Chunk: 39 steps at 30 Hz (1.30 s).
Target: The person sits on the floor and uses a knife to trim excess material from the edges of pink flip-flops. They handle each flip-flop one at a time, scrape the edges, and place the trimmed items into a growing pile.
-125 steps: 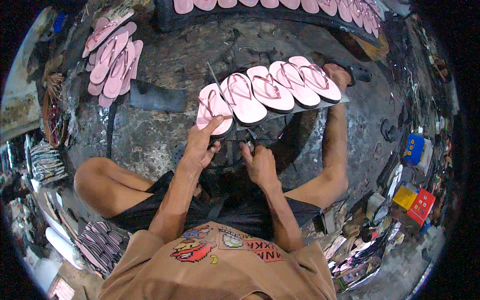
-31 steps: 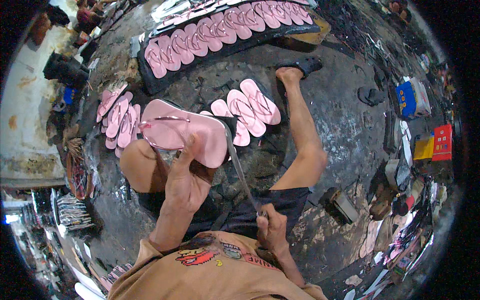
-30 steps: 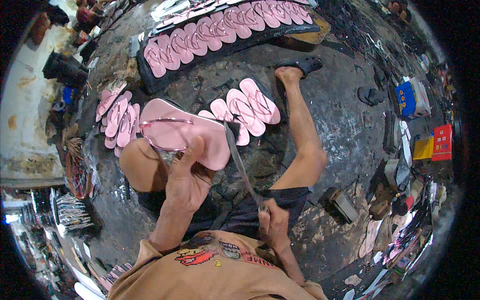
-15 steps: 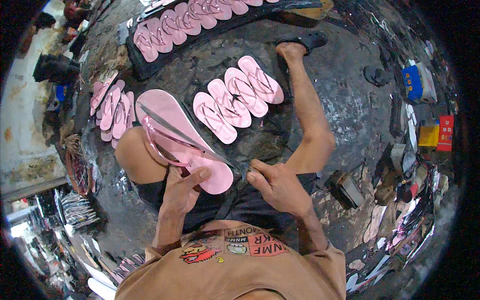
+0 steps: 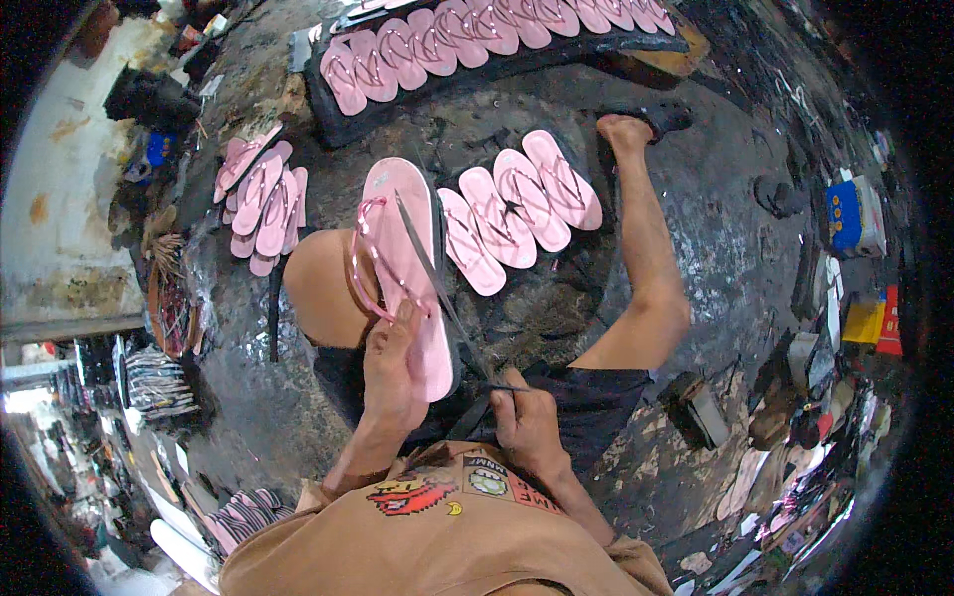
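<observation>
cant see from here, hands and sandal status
Left hand gripping pink sandal; right hand holding long blade. Blade overlaps sandal in view. Four sandals beside it.

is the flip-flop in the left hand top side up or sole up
Top side up, toward the camera: the flip-flop in the left hand shows its pink footbed and strap, not its underside.

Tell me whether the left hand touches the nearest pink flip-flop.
Touching: the head view shows the left hand gripping the pink flip-flop, thumb on top.
</observation>
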Each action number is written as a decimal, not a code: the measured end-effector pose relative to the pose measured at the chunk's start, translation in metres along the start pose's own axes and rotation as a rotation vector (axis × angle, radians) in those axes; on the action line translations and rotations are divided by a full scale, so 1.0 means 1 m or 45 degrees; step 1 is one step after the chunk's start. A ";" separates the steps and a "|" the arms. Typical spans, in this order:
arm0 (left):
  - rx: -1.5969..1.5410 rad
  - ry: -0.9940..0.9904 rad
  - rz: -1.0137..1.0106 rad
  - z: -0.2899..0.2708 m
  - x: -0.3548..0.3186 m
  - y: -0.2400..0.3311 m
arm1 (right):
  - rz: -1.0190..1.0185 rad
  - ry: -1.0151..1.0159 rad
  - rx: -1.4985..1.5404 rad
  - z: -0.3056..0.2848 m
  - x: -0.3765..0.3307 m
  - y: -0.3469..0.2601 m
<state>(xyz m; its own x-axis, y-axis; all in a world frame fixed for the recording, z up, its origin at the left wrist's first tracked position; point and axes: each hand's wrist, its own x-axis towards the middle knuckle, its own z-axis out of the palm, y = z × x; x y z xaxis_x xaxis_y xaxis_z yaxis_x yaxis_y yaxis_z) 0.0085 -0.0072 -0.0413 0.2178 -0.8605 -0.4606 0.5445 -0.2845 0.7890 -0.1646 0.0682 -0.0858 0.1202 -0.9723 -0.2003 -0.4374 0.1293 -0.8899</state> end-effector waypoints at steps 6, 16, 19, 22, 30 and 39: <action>0.137 0.126 -0.269 -0.019 -0.016 -0.010 | 0.065 0.292 -0.149 -0.015 0.122 0.005; 0.712 -0.253 -0.002 -0.028 -0.010 -0.012 | 0.162 0.184 1.068 -0.046 0.152 -0.010; 0.964 -0.369 0.224 0.010 -0.024 0.008 | -0.026 0.309 0.916 -0.045 0.130 -0.047; 0.803 -0.395 0.338 0.046 0.002 0.054 | -0.179 0.367 0.746 -0.044 0.090 -0.063; 0.451 -0.460 -0.202 0.003 -0.001 0.081 | -0.036 -0.152 0.161 -0.063 -0.044 -0.012; 0.808 -0.483 -0.389 0.013 -0.011 0.082 | 0.172 -0.181 -0.016 -0.057 -0.084 0.018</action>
<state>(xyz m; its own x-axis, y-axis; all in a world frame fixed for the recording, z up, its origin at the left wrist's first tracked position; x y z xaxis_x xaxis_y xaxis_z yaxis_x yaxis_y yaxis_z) 0.0399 -0.0270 0.0336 -0.2192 -0.7582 -0.6141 -0.0543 -0.6190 0.7835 -0.2333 0.1407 -0.0612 0.1841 -0.9089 -0.3743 -0.4694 0.2533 -0.8459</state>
